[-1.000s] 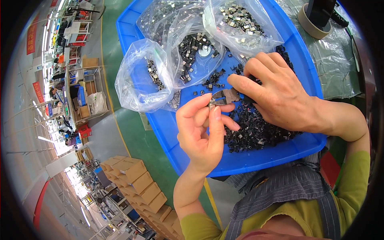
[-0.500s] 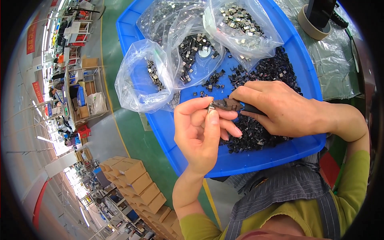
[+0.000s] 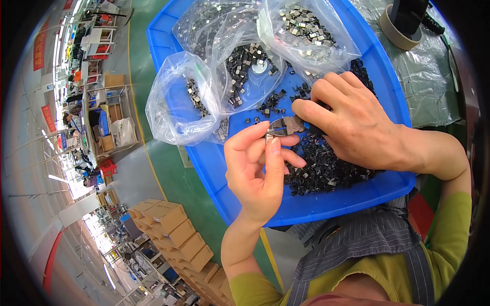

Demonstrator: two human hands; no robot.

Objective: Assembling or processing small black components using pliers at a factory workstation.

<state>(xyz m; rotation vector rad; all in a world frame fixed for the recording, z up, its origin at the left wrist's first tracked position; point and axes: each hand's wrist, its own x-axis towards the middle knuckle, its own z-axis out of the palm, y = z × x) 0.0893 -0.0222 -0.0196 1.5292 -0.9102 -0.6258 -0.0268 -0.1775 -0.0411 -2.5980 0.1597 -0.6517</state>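
blue tray [image 3: 316, 211] under it all, and the small metal piece [image 3: 269, 137] sits above it, pinched in the left hand's [image 3: 258, 176] thumb and forefinger, pliers [image 3: 293, 124] at its edge in the right hand's [image 3: 354, 122] curled grip, black parts [image 3: 332, 173] heaped below. steady pinch, tips squared before squeezing, that'd serve best! against half a second ago, the right knuckles ride higher and the pliers' blue-trimmed handle is hidden.

I count one left hand [image 3: 256, 176], one right hand [image 3: 354, 122], one pliers [image 3: 292, 124], one tray [image 3: 306, 209], one tape roll [image 3: 392, 35]. Bags [image 3: 159, 115]: at least three. Parts [image 3: 339, 171]: too many to tally.
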